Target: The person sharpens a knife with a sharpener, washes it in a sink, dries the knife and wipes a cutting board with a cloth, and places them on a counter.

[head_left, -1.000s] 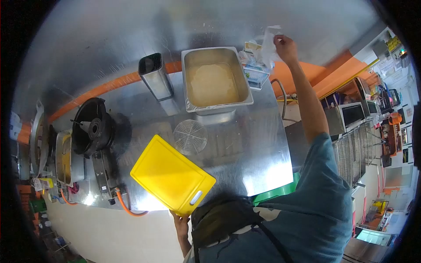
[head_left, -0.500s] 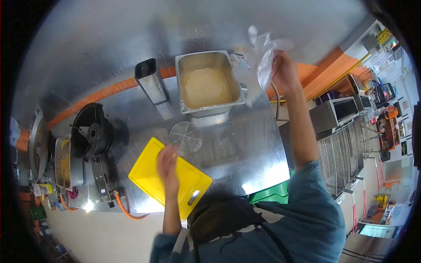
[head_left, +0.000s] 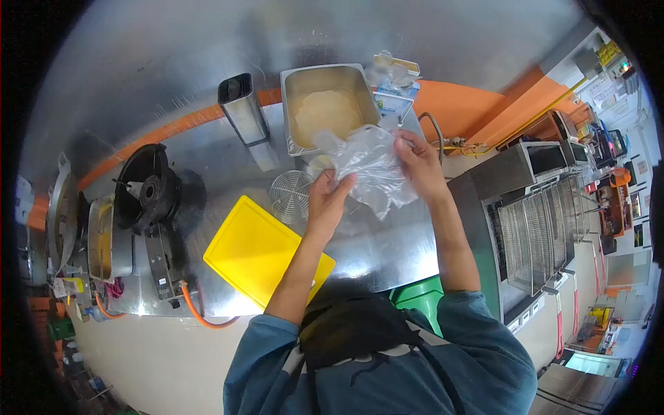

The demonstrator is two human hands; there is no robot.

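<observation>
Both hands are raised over the steel table, with crumpled clear plastic (head_left: 373, 169) spread between them. My left hand (head_left: 328, 200) pinches its near left side, and my right hand (head_left: 418, 162) grips its right edge. Behind the plastic is a deep steel pan (head_left: 294, 104) holding a pale tan substance, its front right corner partly covered. A round wire rack (head_left: 289, 197) lies beside my left hand. The yellow cutting board (head_left: 256, 242) lies at the table's front, partly hidden by my left forearm.
A steel holder with a black top (head_left: 247, 114) stands left of the pan. A box with plastic in it (head_left: 394, 97) is right of the pan. At the left are a black round burner part (head_left: 149, 187) and an orange hose (head_left: 197, 315). Fryer baskets (head_left: 539, 235) are at the right.
My left hand has come up from the cutting board to the plastic. My right hand has brought the plastic from the back right to above the table's middle.
</observation>
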